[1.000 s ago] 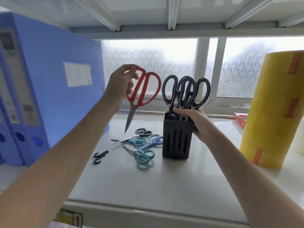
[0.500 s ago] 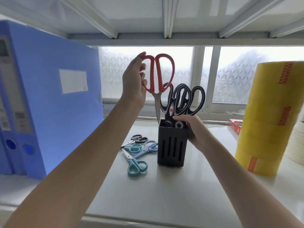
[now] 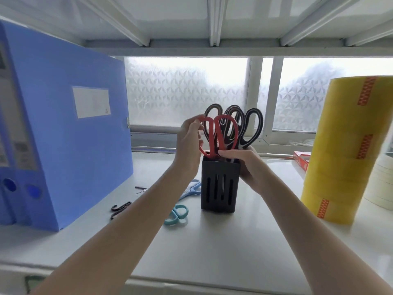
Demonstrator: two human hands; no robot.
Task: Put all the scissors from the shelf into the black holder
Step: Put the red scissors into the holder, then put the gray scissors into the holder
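Standing upright in the black holder (image 3: 219,184) at mid-shelf are one pair of red scissors (image 3: 214,137), pinched at the handle loop by the left hand (image 3: 189,141), and at least two pairs of black-handled scissors (image 3: 246,126) behind it, while the right hand (image 3: 248,165) is clasped on the holder's right side. Near left of it, on the shelf (image 3: 212,252), lie one teal pair (image 3: 176,213), one blue pair (image 3: 192,188), a bare blade tip (image 3: 141,190), two black hooks (image 3: 120,209), and left of these two blue binders (image 3: 63,145); one yellow tape stack (image 3: 344,150) stands right

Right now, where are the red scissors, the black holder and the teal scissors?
red scissors (image 3: 228,133), head view, right handle loop.
black holder (image 3: 220,169), head view, front wall.
teal scissors (image 3: 180,210), head view, handle ring.
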